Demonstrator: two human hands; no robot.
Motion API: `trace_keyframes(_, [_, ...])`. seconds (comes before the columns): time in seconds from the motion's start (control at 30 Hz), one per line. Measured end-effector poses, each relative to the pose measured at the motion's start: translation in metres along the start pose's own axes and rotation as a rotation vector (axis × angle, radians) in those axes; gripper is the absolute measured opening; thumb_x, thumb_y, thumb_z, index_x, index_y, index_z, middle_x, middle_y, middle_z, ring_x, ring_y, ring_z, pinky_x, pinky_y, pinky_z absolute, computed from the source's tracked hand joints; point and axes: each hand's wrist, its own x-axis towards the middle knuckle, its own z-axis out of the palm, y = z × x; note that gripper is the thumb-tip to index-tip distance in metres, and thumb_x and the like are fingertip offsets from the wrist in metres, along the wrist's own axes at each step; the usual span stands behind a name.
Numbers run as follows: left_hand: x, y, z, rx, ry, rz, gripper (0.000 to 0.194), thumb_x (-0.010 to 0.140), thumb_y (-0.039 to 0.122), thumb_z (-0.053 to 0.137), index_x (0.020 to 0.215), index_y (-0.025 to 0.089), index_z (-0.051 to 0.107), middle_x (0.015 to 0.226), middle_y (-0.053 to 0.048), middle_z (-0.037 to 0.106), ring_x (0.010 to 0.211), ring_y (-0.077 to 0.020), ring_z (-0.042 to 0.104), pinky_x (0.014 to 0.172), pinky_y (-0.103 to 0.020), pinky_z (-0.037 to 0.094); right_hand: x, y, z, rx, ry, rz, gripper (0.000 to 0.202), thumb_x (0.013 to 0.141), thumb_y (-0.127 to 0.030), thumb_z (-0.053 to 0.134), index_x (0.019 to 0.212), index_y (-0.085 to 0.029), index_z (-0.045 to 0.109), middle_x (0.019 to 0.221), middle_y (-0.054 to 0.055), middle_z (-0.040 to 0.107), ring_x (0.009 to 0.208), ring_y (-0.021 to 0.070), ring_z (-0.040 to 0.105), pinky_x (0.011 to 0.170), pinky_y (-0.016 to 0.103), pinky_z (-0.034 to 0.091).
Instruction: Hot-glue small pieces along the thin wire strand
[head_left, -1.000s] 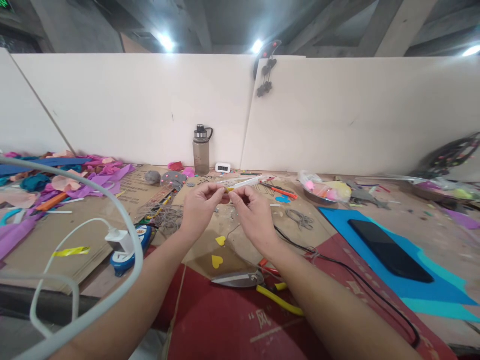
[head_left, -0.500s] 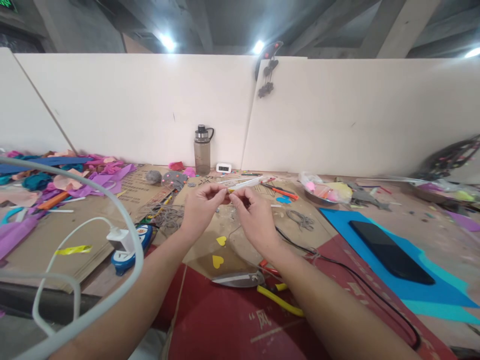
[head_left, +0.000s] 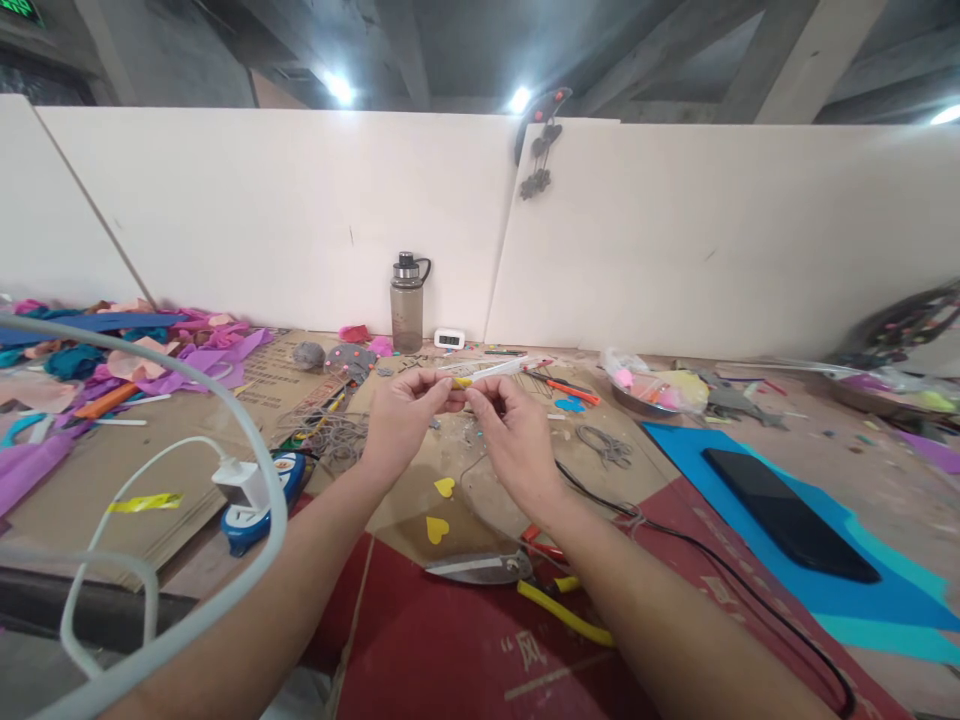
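Observation:
A small yellow piece (head_left: 462,382) is pinched between my fingertips above the cardboard; its full shape is hidden. My left hand (head_left: 409,415) grips its left side with thumb and fingers. From the other side, my right hand (head_left: 517,435) closes at its right end. Below lie two yellow paper hearts (head_left: 437,530) on the cardboard (head_left: 405,510). Nearer to me are scissors with a broad grey blade (head_left: 480,568) and a tool with yellow handles (head_left: 566,612), partly under my right forearm. A thin cord (head_left: 469,490) trails below my hands.
Left are a tape measure (head_left: 259,520), a white charger (head_left: 244,482) and a thick pale cable (head_left: 274,450) in the foreground. A bottle (head_left: 407,310) and small clock (head_left: 449,339) stand behind. Right are a phone (head_left: 787,510) on blue sheets, a black cable (head_left: 697,540) and a bowl (head_left: 645,400).
More of the yellow piece shows between my fingertips now. My right hand has shifted slightly right, and the whole view has moved a little.

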Motion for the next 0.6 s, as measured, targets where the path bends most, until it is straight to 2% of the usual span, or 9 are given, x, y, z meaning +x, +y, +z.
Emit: trace_keyframes(0.6, [-0.0032, 0.0048, 0.0019, 0.027, -0.016, 0.013, 0.020, 0.071, 0.031, 0.071, 0.077, 0.012, 0.066, 0.073, -0.004, 0.070, 0.067, -0.0164, 0.069, 0.072, -0.032, 0.058, 0.0011, 0.0018, -0.0024, -0.144, 0.029, -0.065, 0.018, 0.090, -0.033, 0.046, 0.079, -0.020, 0.052, 0.072, -0.001, 0.055, 0.067, 0.0143, 0.050, 0.066, 0.028, 0.038])
